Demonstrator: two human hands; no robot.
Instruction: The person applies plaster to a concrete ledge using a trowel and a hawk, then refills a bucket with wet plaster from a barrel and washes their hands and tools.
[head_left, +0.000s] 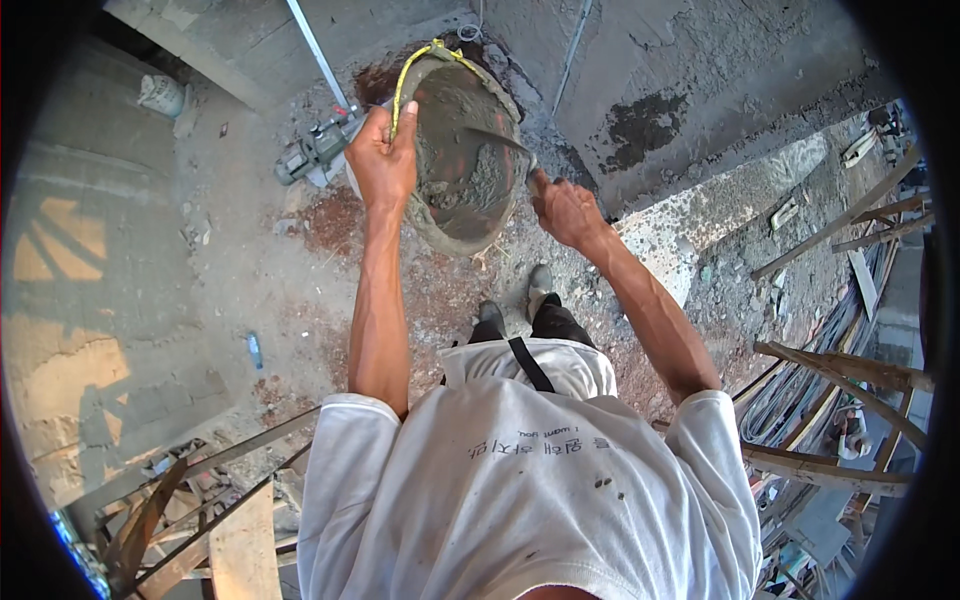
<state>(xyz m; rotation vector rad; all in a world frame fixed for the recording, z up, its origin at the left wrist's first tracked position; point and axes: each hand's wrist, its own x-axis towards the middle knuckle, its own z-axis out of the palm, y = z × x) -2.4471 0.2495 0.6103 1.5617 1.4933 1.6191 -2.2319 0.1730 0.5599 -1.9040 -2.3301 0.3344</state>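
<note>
Grey motor unit (312, 152), upper left. Pale sack (162, 95) farther left. Small blue bottle-like object (254, 350), lower down. Light wooden board (245, 545), lower left. Timber pole (838, 215), right. Concrete wall (740, 80), dark-stained.

From afar I saw lumpy, wet-looking mortar (488, 178) inside a bucket (440, 240) with matt, crusted edges, and rough, gritty floor (310, 300).

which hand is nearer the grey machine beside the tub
Left. The left hand is just right of the grey machine, at the left rim of the tub; the right hand is farther, at the tub's right side, holding a trowel.
</note>
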